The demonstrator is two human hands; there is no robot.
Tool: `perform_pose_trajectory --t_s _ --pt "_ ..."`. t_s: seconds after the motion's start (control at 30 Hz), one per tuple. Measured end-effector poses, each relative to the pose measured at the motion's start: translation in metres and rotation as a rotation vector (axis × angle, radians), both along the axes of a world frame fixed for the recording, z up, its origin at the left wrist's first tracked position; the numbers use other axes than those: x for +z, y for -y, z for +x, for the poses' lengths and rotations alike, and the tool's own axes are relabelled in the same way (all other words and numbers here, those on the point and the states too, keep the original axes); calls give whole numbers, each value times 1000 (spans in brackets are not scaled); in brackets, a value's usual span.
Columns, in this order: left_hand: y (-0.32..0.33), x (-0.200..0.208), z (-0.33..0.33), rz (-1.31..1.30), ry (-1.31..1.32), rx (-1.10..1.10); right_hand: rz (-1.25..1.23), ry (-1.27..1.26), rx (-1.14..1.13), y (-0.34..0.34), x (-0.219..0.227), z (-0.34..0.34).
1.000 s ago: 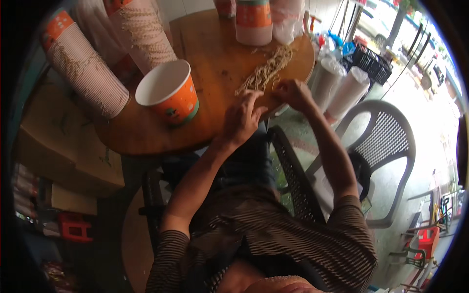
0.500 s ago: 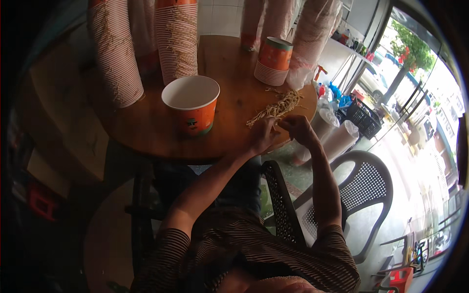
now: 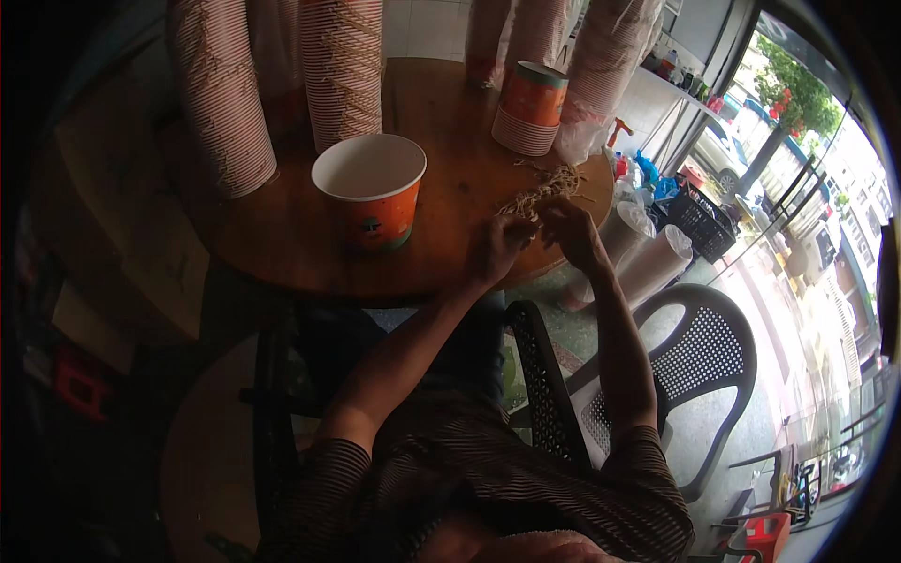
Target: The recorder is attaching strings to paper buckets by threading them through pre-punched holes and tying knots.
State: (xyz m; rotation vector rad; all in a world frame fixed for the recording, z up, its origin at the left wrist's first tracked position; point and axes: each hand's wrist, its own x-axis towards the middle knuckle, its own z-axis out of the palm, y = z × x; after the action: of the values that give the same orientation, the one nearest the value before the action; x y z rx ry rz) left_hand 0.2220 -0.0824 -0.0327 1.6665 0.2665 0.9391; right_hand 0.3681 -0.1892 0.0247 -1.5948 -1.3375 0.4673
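A heap of tan, stringy strands [image 3: 547, 190] lies near the right edge of the round wooden table [image 3: 450, 235]. My left hand [image 3: 502, 246] is at the heap's near side, its fingers curled in a pinch; whatever is between them is too small to make out. Beside it, my right hand [image 3: 570, 230] bends its fingers down onto the strands, and its fingertips are partly hidden. To the left of both hands stands an orange paper tub [image 3: 375, 218] with a white, open mouth, upright and untouched.
Tall stacks of nested paper tubs [image 3: 225, 103] with strands along them rise at the back left. A short stack of upside-down tubs [image 3: 528, 108] and plastic-wrapped stacks [image 3: 610, 75] stand at the back right. A grey plastic chair [image 3: 709, 361] is to my right.
My hands have drawn slightly apart. The right one has moved up onto the strands, while the left stays close by at the heap's near edge. The view has shifted slightly.
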Motion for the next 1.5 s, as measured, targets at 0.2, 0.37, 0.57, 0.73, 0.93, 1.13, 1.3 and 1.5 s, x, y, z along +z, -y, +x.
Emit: perform_pose_trajectory --t_s 0.2,0.37,0.57,0.73,0.93,1.13,1.3,1.5 --pt "6 14 -24 -243 159 35 141 261 160 -36 -57 43" --pt "14 23 -90 -280 257 61 60 114 41 -60 -64 34" --pt "44 60 -185 -267 506 66 137 183 -51 -69 -77 51" --pt "61 76 -232 -1 679 106 139 233 -56 -66 -67 35" --pt "62 94 -256 92 774 26 260 527 44 -68 -67 69" --pt "47 67 -218 -61 177 179 229 404 -137 -23 24 -72" --pt "41 29 -199 69 73 291 31 -399 508 23 45 -164" --pt "37 22 -198 -49 172 162 25 -497 651 16 15 -183"
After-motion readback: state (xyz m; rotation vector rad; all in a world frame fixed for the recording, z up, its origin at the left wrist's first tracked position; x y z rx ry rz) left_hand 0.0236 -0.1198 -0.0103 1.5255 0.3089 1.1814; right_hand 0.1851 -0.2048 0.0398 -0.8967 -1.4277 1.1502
